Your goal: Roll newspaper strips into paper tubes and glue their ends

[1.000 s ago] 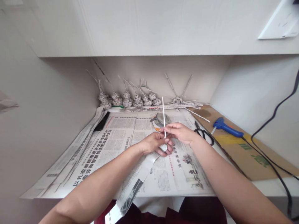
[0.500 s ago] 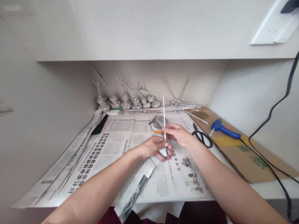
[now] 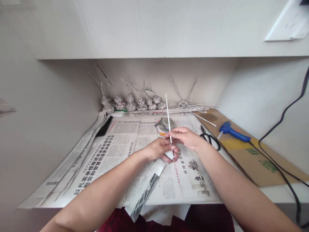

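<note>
A newspaper strip [image 3: 148, 190] runs from over the table's front edge up into my hands, where its upper part is rolled into a thin white paper tube [image 3: 168, 116] that points up and tilts slightly left. My left hand [image 3: 160, 149] is closed on the strip where it meets the tube's lower end. Just above, my right hand [image 3: 184, 138] pinches the tube between thumb and fingers. Newspaper sheets [image 3: 120, 148] lie flat under both hands. Beyond them is a grey lump-like object [image 3: 166, 124] with an orange edge beneath it, partly hidden by the tube.
Several woven paper gourds [image 3: 130, 103] line the back wall, beside a pile of paper tubes [image 3: 169, 110]. Black-handled scissors [image 3: 210, 140] and a blue glue gun [image 3: 235, 132] on cardboard [image 3: 251, 164] lie right, with a black cord [image 3: 277, 125]. Paper strips [image 3: 72, 164] lie left.
The tube's top has tipped a little to the left and risen. The strip's lower end has drawn up toward my hands. The view has shifted slightly.
</note>
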{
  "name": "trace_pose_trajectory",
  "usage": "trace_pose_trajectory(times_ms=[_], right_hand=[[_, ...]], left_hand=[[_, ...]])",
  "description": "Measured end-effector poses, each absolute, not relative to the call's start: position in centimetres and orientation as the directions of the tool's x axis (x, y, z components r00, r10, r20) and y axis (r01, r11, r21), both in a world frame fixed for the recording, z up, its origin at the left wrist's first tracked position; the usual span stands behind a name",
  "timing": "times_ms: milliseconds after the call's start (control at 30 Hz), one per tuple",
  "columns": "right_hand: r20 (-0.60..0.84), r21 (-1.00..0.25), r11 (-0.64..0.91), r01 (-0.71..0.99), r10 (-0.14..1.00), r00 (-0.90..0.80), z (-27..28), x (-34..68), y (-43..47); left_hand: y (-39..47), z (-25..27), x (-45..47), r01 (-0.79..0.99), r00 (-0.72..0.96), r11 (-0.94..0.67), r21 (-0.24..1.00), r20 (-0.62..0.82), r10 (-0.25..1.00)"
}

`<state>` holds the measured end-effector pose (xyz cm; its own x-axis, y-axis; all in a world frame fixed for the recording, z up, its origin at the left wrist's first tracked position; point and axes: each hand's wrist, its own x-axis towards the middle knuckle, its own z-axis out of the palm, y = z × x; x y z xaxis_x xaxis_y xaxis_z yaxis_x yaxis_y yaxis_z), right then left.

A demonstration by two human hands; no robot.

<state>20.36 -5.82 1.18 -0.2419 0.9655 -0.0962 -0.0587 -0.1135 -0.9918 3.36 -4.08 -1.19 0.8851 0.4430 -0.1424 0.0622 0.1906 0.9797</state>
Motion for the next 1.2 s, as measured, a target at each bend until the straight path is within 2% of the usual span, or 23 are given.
trace_pose_trajectory(times_ms=[133,200,333,533,667,833,1000,1200], right_hand=[[-0.063,-0.997,-0.068,-0.042,0.991,-0.115,1.04,20.27,-5.75],[-0.059,-0.997,-0.065,-0.043,0.989,-0.132,1.11,20.29,-5.79],[-0.106,-0.990,-0.129,-0.063,0.952,-0.286,1.21,20.48,-5.88],[-0.118,-0.978,-0.143,-0.153,0.980,-0.158,0.99,20.57,-5.63],[-0.103,-0.992,-0.116,-0.044,0.971,-0.216,1.40,20.54,-5.84],[-0.064,-0.997,-0.060,0.041,0.990,-0.123,1.57,20.23,-6.04],[-0.088,-0.995,-0.075,0.058,0.962,-0.259,1.56,20.43,-6.03],[-0.042,-0.991,-0.019,0.133,0.984,-0.172,1.14,20.28,-5.92]], left_hand=[[-4.04,-1.16,3.36,0.070,0.886,0.204,0.977,-0.155,0.437],[-4.03,-1.09,3.33,0.066,0.883,0.202,0.977,-0.151,0.445],[-4.08,-1.07,3.28,0.045,0.890,0.208,0.977,-0.134,0.436],[-4.17,-0.88,3.30,0.070,0.890,0.228,0.971,-0.164,0.424],[-4.15,-0.78,3.28,0.071,0.883,0.215,0.974,-0.162,0.442],[-4.19,-0.80,3.26,0.070,0.879,0.210,0.975,-0.160,0.449],[-4.03,-0.82,3.22,0.050,0.880,0.197,0.979,-0.137,0.456],[-3.91,-1.04,3.23,0.074,0.870,0.203,0.976,-0.162,0.465]])
